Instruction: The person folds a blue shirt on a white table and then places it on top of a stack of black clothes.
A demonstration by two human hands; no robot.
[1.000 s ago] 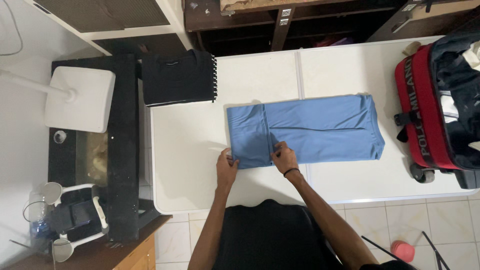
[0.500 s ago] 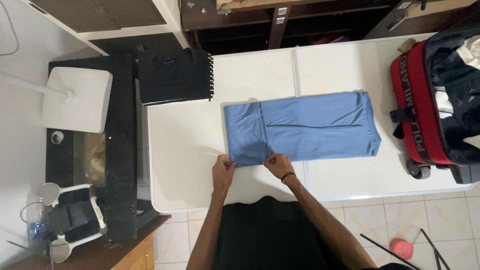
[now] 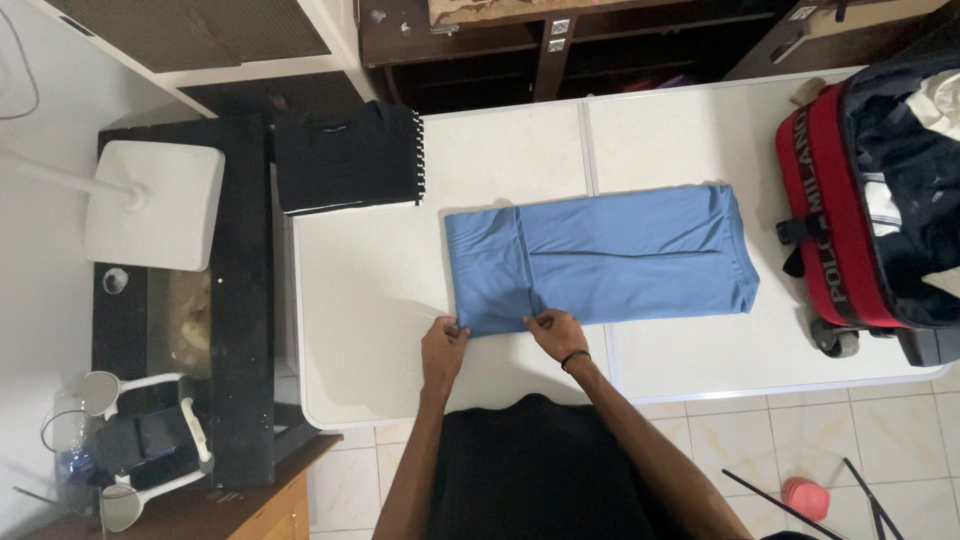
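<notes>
Head view: folded blue garment (image 3: 600, 260) flat on white tabletop (image 3: 380, 290), soft, light, probably limp, best taken at its near edge, where my left hand (image 3: 442, 345) and right hand (image 3: 556, 333) pinch it.

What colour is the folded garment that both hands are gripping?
Plain light blue garment, no pattern, clearest in the head view.
</notes>
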